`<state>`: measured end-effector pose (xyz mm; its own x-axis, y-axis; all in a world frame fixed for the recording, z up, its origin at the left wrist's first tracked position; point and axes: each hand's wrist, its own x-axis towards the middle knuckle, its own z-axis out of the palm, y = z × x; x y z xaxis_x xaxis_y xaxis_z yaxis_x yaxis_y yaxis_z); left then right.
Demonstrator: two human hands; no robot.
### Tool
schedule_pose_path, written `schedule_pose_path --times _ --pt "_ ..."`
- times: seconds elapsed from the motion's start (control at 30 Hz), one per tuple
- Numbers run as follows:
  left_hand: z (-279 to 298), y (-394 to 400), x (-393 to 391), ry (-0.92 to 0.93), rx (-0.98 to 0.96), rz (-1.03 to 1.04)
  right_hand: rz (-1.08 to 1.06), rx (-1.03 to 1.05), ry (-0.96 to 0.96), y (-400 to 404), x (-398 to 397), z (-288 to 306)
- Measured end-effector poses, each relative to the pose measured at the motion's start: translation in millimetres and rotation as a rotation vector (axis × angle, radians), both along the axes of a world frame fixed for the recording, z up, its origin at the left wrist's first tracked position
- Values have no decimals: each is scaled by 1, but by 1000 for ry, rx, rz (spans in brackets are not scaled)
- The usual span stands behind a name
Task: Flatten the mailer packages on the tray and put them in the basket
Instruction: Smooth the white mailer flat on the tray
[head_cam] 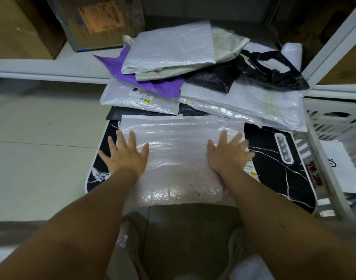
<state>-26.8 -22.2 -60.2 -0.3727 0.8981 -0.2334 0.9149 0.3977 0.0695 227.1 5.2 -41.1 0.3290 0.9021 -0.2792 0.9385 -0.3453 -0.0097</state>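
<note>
Hands lie flat on a white bubble mailer (179, 156) spread across the near half of a black marble-patterned tray (278, 158). The left hand (125, 154) has its fingers straight and fanned wide, palm down on the mailer's left edge, with the outer fingers reaching past the edge onto the tray. The right hand (229, 152) is spread the same way, palm pressing the mailer's right side, fingertips near its right edge. Neither hand grips anything; both simply press down.

Behind the mailer, on the far part of the tray, sits a loose pile of packages: a white mailer with a printed label (140, 98) at the left, a purple bag (163, 85) over it, a pale grey mailer (169, 47) on top, a black bag (272, 71) to the right, and a large white mailer (254, 104) under that.

A white slatted basket (330, 122) stands just beside the tray at the right, with a white mailer (338, 164) already inside. Cardboard boxes (100, 19) rest on a shelf beyond the pile.
</note>
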Motion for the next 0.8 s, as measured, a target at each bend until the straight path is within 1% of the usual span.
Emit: schedule_pose_path --times 0.07,0.13,0.2,0.3,0.33,0.4,0.43,0.5,0.57,0.67,0.8 --pt "1 -3 -4 -14 6 29 -51 -37 60 -1 10 1" --pt "3 -4 -3 -7 -6 49 -18 -54 142 -2 24 1" --pt "6 -6 5 49 -16 59 26 -44 199 -4 37 2" --pt "14 -13 36 147 22 -16 -17 32 143 -18 34 7" --pt "16 -17 53 130 55 -72 -43 74 106 -24 26 8" --pt "22 -31 89 23 104 -189 -50 143 60 -42 2 12" --pt "23 -40 106 -30 105 -240 -37 161 63 -50 -9 12" --pt "18 -60 127 -59 45 -320 -12 176 111 -68 -25 9" --pt "8 -75 128 -26 -14 -351 38 160 132 -85 -27 1" --pt "1 -82 110 -16 7 -380 140 117 110 -98 -7 -8" --pt "2 -80 79 -37 12 -335 128 43 128 -95 20 -4"
